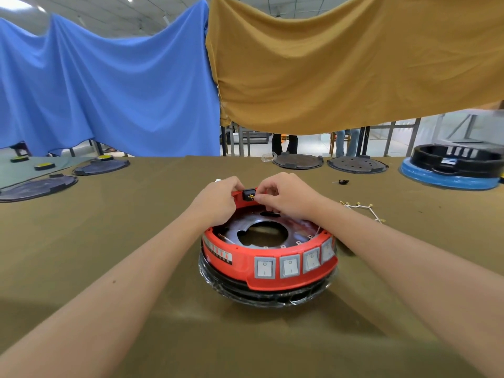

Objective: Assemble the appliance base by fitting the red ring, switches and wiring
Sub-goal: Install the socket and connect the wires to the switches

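The appliance base sits in the middle of the table, a red ring (245, 264) on a black, plastic-wrapped body (261, 294). Several grey rocker switches (289, 266) line the ring's near face. A metal plate (245, 227) with a large hole lies inside. At the ring's far rim sits a small black socket part (248, 193) with brass terminals. My left hand (221, 199) grips the far rim beside that part. My right hand (283, 196) pinches a small brass connector at the terminals.
A white wire harness (362, 209) with brass ends lies right of the base, and a small black part (342, 182) beyond it. Dark round plates (298, 160) (357, 164) (38, 186) and a blue-and-black base (452, 170) stand along the table's far edge and sides.
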The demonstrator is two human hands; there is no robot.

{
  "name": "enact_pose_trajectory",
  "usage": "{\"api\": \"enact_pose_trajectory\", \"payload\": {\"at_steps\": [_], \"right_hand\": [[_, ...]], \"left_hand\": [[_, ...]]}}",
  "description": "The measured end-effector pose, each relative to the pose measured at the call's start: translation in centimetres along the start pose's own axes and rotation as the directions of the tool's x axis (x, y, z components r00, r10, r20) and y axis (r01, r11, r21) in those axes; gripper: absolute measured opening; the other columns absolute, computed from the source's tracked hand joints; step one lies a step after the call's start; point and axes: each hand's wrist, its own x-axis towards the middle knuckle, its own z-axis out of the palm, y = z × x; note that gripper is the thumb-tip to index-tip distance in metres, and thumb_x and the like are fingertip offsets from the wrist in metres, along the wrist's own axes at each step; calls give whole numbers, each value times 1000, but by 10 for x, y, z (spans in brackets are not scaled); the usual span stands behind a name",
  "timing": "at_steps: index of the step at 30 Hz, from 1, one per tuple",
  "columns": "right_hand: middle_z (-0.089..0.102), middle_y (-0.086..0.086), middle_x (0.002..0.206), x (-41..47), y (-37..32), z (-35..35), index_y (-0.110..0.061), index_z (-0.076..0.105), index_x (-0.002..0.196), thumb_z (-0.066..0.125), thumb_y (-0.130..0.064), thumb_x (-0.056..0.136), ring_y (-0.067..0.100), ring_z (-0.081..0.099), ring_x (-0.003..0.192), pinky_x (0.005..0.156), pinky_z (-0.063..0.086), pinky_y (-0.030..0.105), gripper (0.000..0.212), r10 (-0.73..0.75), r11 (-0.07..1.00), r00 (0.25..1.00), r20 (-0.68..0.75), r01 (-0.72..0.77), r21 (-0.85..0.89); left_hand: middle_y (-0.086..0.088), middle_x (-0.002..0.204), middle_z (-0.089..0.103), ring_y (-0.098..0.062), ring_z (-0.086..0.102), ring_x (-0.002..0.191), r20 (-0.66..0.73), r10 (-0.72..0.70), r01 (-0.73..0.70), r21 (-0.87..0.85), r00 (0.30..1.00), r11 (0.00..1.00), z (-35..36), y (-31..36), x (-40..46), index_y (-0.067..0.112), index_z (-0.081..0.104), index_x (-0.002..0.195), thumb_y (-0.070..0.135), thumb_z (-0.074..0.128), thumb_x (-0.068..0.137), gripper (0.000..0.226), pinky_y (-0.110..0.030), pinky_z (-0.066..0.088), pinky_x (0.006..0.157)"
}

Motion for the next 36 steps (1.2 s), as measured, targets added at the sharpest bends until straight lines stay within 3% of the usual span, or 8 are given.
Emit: {"api": "enact_pose_trajectory", "payload": {"at_steps": [6, 10, 18, 24, 36], "right_hand": [[68, -6, 70, 5, -11, -11, -17, 73, 88, 60, -24, 92, 16, 63, 69, 67, 50, 29, 15, 33, 991, 998, 50, -26, -133], [72, 4, 83, 7, -18, -9, -15, 73, 82, 61, -21, 87, 24, 65, 79, 71, 53, 34, 14, 88, 978, 994, 62, -74, -195], [72, 7, 80, 4, -21, 8, -14, 73, 77, 62, -17, 84, 26, 66, 78, 70, 55, 35, 13, 178, 967, 984, 24, -170, -189], [72, 6, 80, 4, -24, 6, -15, 75, 80, 62, -14, 83, 25, 66, 79, 73, 58, 37, 14, 184, 962, 983, 15, -177, -206], [72, 5, 79, 2, -33, 6, -17, 74, 79, 61, -13, 84, 26, 67, 76, 73, 60, 40, 15, 168, 947, 986, 18, -157, -280]], "left_hand": [[-11, 130, 60, -29, 56, 113, -4, -20, 20, -11, 1000, 1000, -1, 1, -1, 19, 57, 126, 4, 40, 96, 37, -38, 47, 92], [-11, 130, 60, -29, 56, 114, -16, -28, 28, -32, 999, 999, 0, 2, -1, 19, 58, 125, 3, 40, 95, 38, -38, 47, 93], [-12, 131, 60, -30, 57, 113, -17, -38, 37, -46, 999, 998, 0, 1, -1, 19, 59, 126, 3, 42, 95, 39, -34, 45, 88], [-11, 130, 60, -31, 57, 113, -15, -62, 61, -63, 998, 996, 0, 1, -2, 21, 58, 126, 4, 41, 95, 39, -38, 47, 91], [-7, 132, 57, -30, 56, 114, -59, -137, 131, -92, 989, 987, 1, 2, -10, 22, 60, 124, 6, 41, 96, 38, -32, 40, 82]]}}
